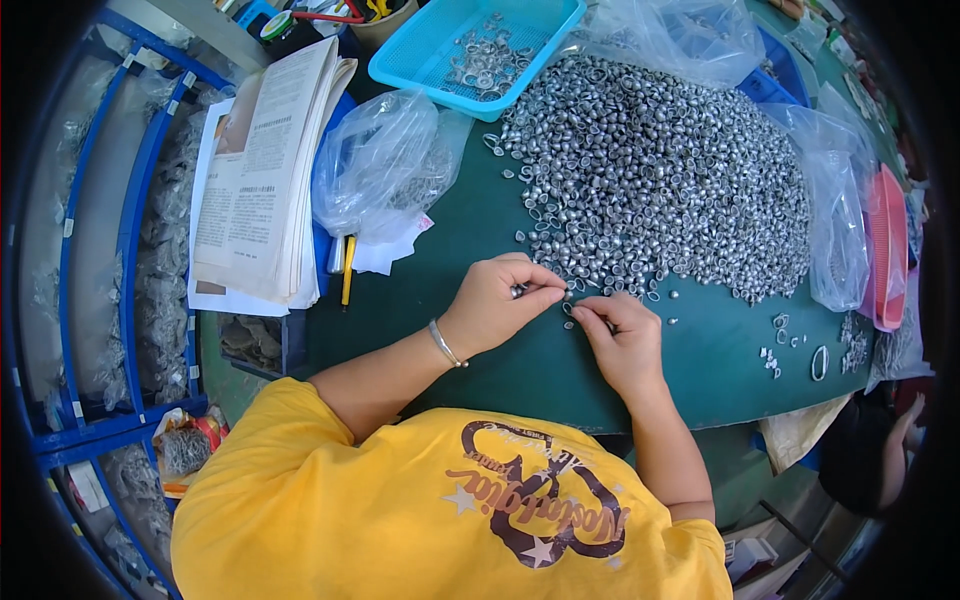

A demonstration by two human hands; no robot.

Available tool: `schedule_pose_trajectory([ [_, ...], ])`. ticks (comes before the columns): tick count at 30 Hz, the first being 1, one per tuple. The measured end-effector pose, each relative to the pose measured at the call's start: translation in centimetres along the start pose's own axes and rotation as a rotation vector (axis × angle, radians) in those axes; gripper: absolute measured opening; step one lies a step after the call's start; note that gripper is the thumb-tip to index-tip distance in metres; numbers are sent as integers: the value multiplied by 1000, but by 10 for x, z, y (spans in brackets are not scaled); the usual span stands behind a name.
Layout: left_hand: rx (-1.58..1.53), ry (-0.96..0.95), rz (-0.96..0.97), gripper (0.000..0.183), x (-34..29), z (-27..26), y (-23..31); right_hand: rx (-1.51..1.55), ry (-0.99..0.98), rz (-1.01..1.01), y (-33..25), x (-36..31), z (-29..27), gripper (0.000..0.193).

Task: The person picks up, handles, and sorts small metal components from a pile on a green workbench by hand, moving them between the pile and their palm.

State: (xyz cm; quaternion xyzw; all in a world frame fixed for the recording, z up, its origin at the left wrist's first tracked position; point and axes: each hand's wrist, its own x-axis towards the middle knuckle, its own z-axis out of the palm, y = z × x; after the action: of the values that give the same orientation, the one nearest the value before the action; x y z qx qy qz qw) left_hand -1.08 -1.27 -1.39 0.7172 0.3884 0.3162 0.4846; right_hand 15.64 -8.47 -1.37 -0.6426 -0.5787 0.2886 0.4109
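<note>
A broad heap of small silvery metal pieces (660,170), some ring-like and some rounded, covers much of the green tabletop (420,260). At the near edge of the heap, my left hand (505,300) pinches a small metal piece between thumb and fingertips, and more grey metal shows inside its curled fingers. Close beside it, my right hand (625,340) has its thumb and forefinger closed on a small ring-shaped metal piece (567,308). The two sets of fingertips nearly meet. A bracelet circles my left wrist.
A blue basket (470,60) holding metal pieces stands at the back. Left are a clear plastic bag (390,160), newspapers (260,170) and a yellow pen (348,270). Right lie another plastic bag (838,250), a pink basket (885,250) and scattered rings (820,363). Someone's arm shows far right.
</note>
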Motion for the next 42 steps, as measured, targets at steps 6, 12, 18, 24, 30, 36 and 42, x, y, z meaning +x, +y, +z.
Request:
schedule_pose_trajectory([
  [6,285,-41,252,11,6,7,-8,-254,-51,-116,-1,-3,2,6],
  [12,383,-103,269,11,4,8,-12,-43,5,105,-4,-66,-64,5],
  [18,382,-104,265,10,10,14,-4,-26,552,791,74,-218,-114,12],
  [24,389,-170,167,8,9,20,3,149,528,1342,78,-354,-44,12],
  [30,404,-247,161,7,12,18,3,653,836,1520,44,-352,-11,12],
  [36,431,-290,170,9,13,16,3,743,1069,1495,23,-356,3,14],
  [42,425,-287,160,8,13,16,1,1046,1199,1761,-7,-396,52,24],
])
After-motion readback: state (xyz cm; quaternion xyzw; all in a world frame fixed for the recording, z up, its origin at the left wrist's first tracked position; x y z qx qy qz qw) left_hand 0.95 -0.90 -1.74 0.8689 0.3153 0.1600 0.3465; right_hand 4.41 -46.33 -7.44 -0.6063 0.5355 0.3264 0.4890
